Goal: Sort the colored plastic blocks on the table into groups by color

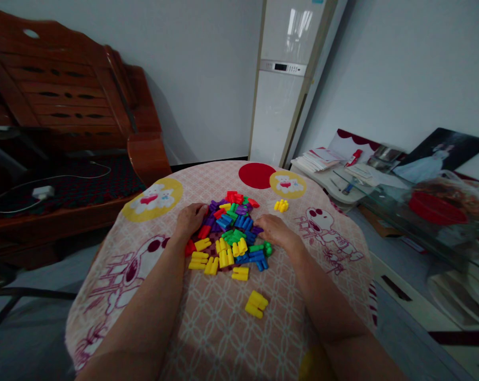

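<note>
A heap of small plastic building blocks [234, 222] in red, purple, green, blue and yellow lies mid-table. My left hand [190, 219] rests at the heap's left edge, fingers reaching forward beside purple and red blocks, apparently holding none. On the opposite side, my right hand [277, 230] has its fingers pointing in at the heap, by a purple block [256, 229]; its fingertips are partly hidden. Several yellow blocks [225, 252] sit at the near side. One yellow piece [257, 304] lies apart, closer to me, and a yellow cluster [281, 205] stands beyond my right hand.
A patterned cloth [219, 328] covers the round table. Behind on the left is a wooden bench [64, 106] with a white charger [43, 192]. To the right stand a glass shelf [390, 206] with a red bowl [437, 207] and papers [318, 160]. A tall white cabinet-like unit [279, 111] stands behind.
</note>
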A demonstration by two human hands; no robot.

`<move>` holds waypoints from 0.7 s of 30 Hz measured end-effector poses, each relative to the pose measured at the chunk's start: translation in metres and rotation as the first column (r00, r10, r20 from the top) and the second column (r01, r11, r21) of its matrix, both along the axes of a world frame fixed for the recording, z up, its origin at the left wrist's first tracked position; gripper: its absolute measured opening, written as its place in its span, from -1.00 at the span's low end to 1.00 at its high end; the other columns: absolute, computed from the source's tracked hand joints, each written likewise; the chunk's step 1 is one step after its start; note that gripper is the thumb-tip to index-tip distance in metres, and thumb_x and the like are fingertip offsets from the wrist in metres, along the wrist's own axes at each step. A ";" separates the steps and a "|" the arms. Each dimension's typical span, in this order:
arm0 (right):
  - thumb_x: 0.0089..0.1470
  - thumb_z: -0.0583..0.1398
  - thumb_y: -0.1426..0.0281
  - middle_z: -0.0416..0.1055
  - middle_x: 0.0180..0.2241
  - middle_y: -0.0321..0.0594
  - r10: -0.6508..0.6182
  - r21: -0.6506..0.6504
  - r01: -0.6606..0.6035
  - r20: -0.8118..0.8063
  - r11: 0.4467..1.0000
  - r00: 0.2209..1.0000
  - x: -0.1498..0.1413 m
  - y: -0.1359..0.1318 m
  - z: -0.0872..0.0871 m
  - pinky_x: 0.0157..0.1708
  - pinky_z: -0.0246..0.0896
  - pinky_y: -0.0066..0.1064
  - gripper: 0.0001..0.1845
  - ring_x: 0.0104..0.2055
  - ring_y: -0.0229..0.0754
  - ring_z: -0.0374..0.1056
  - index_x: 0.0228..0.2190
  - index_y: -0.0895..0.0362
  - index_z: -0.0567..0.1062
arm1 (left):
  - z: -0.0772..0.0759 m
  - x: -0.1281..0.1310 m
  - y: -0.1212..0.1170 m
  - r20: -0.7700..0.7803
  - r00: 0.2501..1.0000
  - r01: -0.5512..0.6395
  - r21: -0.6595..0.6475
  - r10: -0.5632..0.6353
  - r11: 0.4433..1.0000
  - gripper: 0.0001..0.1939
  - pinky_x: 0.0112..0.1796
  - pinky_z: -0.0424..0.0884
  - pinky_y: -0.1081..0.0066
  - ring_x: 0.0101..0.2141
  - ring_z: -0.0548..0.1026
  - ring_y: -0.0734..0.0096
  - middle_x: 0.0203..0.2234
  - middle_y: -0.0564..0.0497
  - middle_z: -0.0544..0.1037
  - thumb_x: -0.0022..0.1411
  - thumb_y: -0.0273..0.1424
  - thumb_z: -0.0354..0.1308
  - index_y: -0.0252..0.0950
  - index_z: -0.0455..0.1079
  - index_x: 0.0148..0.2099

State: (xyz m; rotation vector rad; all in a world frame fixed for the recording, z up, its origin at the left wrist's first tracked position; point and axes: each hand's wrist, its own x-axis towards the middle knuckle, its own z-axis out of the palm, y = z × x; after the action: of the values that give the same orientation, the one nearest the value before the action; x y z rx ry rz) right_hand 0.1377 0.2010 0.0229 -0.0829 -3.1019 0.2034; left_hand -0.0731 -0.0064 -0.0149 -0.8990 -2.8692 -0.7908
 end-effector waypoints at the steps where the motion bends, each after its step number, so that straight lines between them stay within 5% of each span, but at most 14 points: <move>1: 0.09 0.24 0.52 0.53 -0.11 -0.02 -0.004 0.000 0.004 0.004 1.000 1.000 0.001 0.001 0.000 -0.02 0.22 -0.33 -0.71 -0.03 -0.07 0.42 -0.11 0.19 0.55 | 0.000 0.000 0.000 0.001 1.000 0.000 0.000 0.000 1.000 -0.50 -0.07 0.37 0.37 -0.02 0.53 0.14 -0.02 -0.16 0.61 0.35 -0.21 -0.14 -0.29 0.55 0.03; 7: 0.04 0.20 0.57 0.57 -0.26 -0.06 -0.123 -0.009 0.123 -0.059 0.992 0.991 0.001 0.016 -0.002 -0.17 0.21 -0.38 -0.82 -0.17 -0.07 0.44 -0.34 0.16 0.60 | -0.001 -0.001 0.000 -0.021 1.000 0.014 0.015 -0.013 1.000 -0.53 -0.06 0.37 0.37 -0.05 0.54 0.17 -0.03 -0.12 0.62 0.33 -0.22 -0.11 -0.25 0.55 0.04; 12: -0.01 0.24 0.42 0.53 -0.51 -0.21 -0.250 -0.132 0.227 -0.188 0.965 0.950 0.019 0.071 0.008 -0.38 0.10 -0.44 -0.85 -0.42 -0.21 0.38 -0.55 0.15 0.60 | 0.001 0.001 0.000 -0.018 1.000 0.021 -0.002 -0.021 1.000 -0.52 -0.04 0.37 0.36 -0.03 0.54 0.15 -0.03 -0.14 0.61 0.33 -0.22 -0.11 -0.28 0.55 0.05; 14: -0.03 0.24 0.37 0.51 -0.55 -0.21 -0.445 -0.190 0.405 -0.279 0.894 0.851 0.031 0.097 0.007 -0.43 0.07 -0.43 -0.82 -0.47 -0.21 0.35 -0.55 0.17 0.61 | 0.000 0.001 0.000 -0.020 0.999 0.027 -0.003 -0.027 1.000 -0.52 -0.02 0.36 0.36 -0.02 0.53 0.15 -0.01 -0.14 0.61 0.33 -0.21 -0.10 -0.28 0.54 0.05; 17: -0.06 0.23 0.34 0.51 -0.57 -0.17 -0.711 -0.314 0.645 -0.426 0.697 0.560 0.045 0.127 -0.005 -0.43 0.10 -0.40 -0.81 -0.47 -0.17 0.35 -0.54 0.19 0.60 | -0.001 0.000 0.001 -0.023 0.999 0.027 0.005 -0.026 1.000 -0.52 -0.01 0.36 0.34 -0.01 0.53 0.14 -0.01 -0.15 0.60 0.33 -0.21 -0.10 -0.29 0.54 0.05; 19: -0.06 0.22 0.33 0.51 -0.56 -0.14 -0.776 -0.381 0.701 -0.483 0.603 0.405 0.052 0.139 -0.018 -0.42 0.13 -0.37 -0.80 -0.47 -0.14 0.35 -0.54 0.19 0.60 | -0.001 0.000 0.001 -0.023 0.999 0.022 0.008 -0.022 1.000 -0.52 -0.01 0.37 0.33 -0.01 0.53 0.13 -0.01 -0.15 0.60 0.33 -0.21 -0.09 -0.29 0.54 0.05; 21: -0.05 0.22 0.31 0.50 -0.56 -0.13 -0.805 -0.405 0.729 -0.489 0.551 0.337 0.057 0.147 -0.031 -0.42 0.14 -0.35 -0.79 -0.47 -0.13 0.33 -0.56 0.17 0.58 | -0.002 0.000 0.000 -0.023 1.000 0.020 0.009 -0.020 1.000 -0.54 -0.02 0.38 0.33 -0.02 0.53 0.14 -0.02 -0.13 0.61 0.32 -0.22 -0.08 -0.27 0.55 0.04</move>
State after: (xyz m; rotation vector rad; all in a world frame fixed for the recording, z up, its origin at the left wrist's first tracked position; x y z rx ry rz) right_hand 0.1951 0.3477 -0.0076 -1.2035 -2.0279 0.2847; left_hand -0.0733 -0.0059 -0.0165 -0.9311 -2.8385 -0.7896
